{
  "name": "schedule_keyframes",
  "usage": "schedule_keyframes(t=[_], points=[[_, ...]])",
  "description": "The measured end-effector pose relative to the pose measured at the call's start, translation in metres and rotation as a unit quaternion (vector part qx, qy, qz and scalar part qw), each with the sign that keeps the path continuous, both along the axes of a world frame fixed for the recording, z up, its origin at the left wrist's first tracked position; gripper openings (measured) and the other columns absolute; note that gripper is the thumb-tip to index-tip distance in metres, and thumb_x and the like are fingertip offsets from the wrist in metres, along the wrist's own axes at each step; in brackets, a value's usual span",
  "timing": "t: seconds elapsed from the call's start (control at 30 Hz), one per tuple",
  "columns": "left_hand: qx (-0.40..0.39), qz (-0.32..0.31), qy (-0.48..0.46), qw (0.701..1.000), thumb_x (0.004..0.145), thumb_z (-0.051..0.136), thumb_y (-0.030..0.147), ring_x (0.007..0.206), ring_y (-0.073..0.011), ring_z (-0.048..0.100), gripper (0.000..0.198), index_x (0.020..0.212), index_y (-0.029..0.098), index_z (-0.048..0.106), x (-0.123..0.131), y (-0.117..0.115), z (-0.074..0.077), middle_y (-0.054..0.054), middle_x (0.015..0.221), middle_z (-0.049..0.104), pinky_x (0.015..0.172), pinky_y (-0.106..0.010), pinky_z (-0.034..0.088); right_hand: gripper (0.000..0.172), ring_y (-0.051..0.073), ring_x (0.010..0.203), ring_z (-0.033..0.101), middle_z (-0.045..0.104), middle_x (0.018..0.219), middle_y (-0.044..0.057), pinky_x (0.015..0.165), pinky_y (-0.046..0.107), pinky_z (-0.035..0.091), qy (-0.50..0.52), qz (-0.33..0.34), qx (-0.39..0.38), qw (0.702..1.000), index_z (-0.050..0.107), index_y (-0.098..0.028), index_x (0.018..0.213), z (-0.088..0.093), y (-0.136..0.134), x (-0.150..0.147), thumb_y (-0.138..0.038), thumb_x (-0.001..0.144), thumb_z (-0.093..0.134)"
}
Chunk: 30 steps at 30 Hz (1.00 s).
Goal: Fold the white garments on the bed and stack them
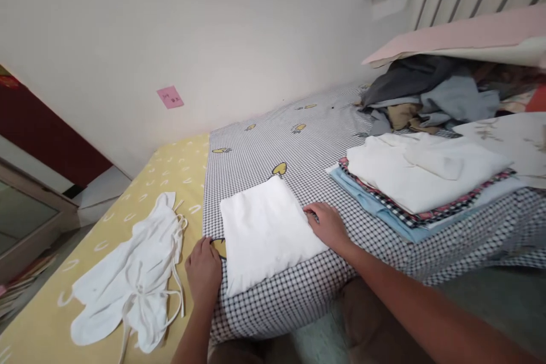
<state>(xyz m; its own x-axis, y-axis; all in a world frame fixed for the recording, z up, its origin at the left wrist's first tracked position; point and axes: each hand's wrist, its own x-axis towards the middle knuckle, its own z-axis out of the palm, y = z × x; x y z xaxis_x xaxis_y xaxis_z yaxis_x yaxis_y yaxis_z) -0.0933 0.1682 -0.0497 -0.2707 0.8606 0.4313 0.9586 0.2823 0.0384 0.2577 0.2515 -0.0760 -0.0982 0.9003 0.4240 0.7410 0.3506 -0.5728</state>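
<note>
A white garment (pixel 271 230), folded into a flat near-square, lies on the checked bedsheet in front of me. My left hand (pixel 203 267) rests on the bed just beside its left edge, fingers laid down on the sheet and holding nothing. At the right edge, my right hand (pixel 326 224) touches the cloth with its fingertips; a gap shows between thumb and fingers, and it does not grip the garment. To the left, a loosely spread white garment with thin ties (pixel 128 278) lies on the yellow part of the bedding.
A stack of folded clothes (pixel 426 173), white on top with checked and light blue ones below, stands to the right. Behind it, dark and grey clothes (pixel 435 91) are heaped under a pink sheet-like panel (pixel 460 37). The bed (pixel 247 153) meets a white wall bearing a pink note (pixel 170 97).
</note>
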Motion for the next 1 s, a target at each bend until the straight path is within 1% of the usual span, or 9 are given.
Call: schedule_keyframes(t=[0.13,0.23,0.3,0.4,0.5,0.63,0.77,0.93,1.0], points=[[-0.006,0.001,0.019,1.000,0.102,0.029,0.021,0.128,-0.0272,0.059,0.041,0.126,0.011,0.061,-0.0008,0.0000,0.0003,-0.015,0.135,0.067,0.106,-0.045,0.044,0.033,0.023,0.101,0.064,0.075,0.103,0.005,0.093,0.039,0.042,0.051,-0.011,0.001,0.999,0.065,-0.024,0.116,-0.0005,0.0010,0.0003,-0.015,0.086,0.053],[-0.009,0.006,0.026,1.000,0.102,0.029,0.020,0.127,-0.0271,0.060,0.041,0.126,0.011,0.061,-0.0015,0.0009,-0.0008,-0.015,0.135,0.067,0.106,-0.044,0.045,0.035,0.021,0.096,0.066,0.075,0.100,0.003,0.091,0.038,0.044,0.087,0.008,0.003,0.996,0.065,-0.025,0.117,0.0013,0.0005,0.0023,-0.015,0.087,0.052],[-0.007,0.008,0.026,1.000,0.101,0.030,0.020,0.126,-0.0273,0.060,0.041,0.126,0.011,0.060,-0.0017,0.0016,-0.0014,-0.015,0.135,0.067,0.106,-0.044,0.045,0.031,0.020,0.094,0.067,0.075,0.101,0.003,0.091,0.037,0.044,0.102,0.026,0.004,0.994,0.067,-0.025,0.112,0.0031,-0.0002,0.0041,-0.016,0.088,0.051],[-0.001,0.005,0.019,1.000,0.100,0.030,0.019,0.126,-0.0283,0.060,0.041,0.126,0.011,0.060,-0.0010,0.0018,-0.0008,-0.015,0.134,0.067,0.106,-0.045,0.045,0.018,0.020,0.096,0.067,0.074,0.098,0.003,0.090,0.037,0.044,0.110,0.054,0.004,0.992,0.070,-0.024,0.092,0.0044,-0.0007,0.0063,-0.023,0.090,0.052],[0.004,0.004,0.008,1.000,0.100,0.032,0.019,0.125,-0.0293,0.061,0.040,0.125,0.010,0.062,0.0002,0.0016,0.0008,-0.018,0.134,0.067,0.106,-0.048,0.046,0.019,0.021,0.100,0.066,0.073,0.100,0.004,0.093,0.039,0.043,0.114,0.061,-0.010,0.992,0.070,-0.023,0.079,0.0036,0.0000,0.0076,-0.029,0.090,0.056],[0.003,0.008,0.002,1.000,0.099,0.033,0.019,0.126,-0.0289,0.061,0.040,0.126,0.011,0.062,0.0009,0.0020,0.0010,-0.018,0.135,0.066,0.106,-0.048,0.046,0.026,0.024,0.110,0.064,0.071,0.112,0.006,0.098,0.044,0.040,0.102,0.065,-0.040,0.992,0.074,-0.023,0.078,0.0027,0.0007,0.0079,-0.034,0.091,0.055],[0.000,0.008,0.009,1.000,0.099,0.032,0.019,0.126,-0.0295,0.060,0.041,0.127,0.010,0.061,0.0005,0.0020,-0.0003,-0.018,0.135,0.066,0.106,-0.048,0.046,0.030,0.026,0.115,0.062,0.070,0.119,0.006,0.100,0.047,0.038,0.077,0.072,-0.050,0.993,0.077,-0.024,0.086,0.0029,0.0008,0.0066,-0.036,0.094,0.051],[-0.004,0.009,0.018,1.000,0.099,0.033,0.019,0.126,-0.0289,0.060,0.040,0.126,0.011,0.061,0.0009,0.0004,-0.0005,-0.017,0.135,0.066,0.107,-0.047,0.044,0.018,0.028,0.114,0.063,0.071,0.117,0.007,0.101,0.049,0.039,0.069,0.072,-0.035,0.994,0.075,-0.024,0.078,-0.0022,0.0036,0.0067,-0.035,0.086,0.063],[-0.007,0.010,0.019,1.000,0.099,0.033,0.019,0.127,-0.0282,0.059,0.039,0.126,0.011,0.060,0.0008,0.0003,-0.0009,-0.016,0.136,0.066,0.106,-0.046,0.044,0.016,0.028,0.114,0.063,0.072,0.118,0.007,0.101,0.050,0.039,0.076,0.080,-0.034,0.993,0.074,-0.023,0.075,-0.0045,0.0050,0.0082,-0.034,0.084,0.065]])
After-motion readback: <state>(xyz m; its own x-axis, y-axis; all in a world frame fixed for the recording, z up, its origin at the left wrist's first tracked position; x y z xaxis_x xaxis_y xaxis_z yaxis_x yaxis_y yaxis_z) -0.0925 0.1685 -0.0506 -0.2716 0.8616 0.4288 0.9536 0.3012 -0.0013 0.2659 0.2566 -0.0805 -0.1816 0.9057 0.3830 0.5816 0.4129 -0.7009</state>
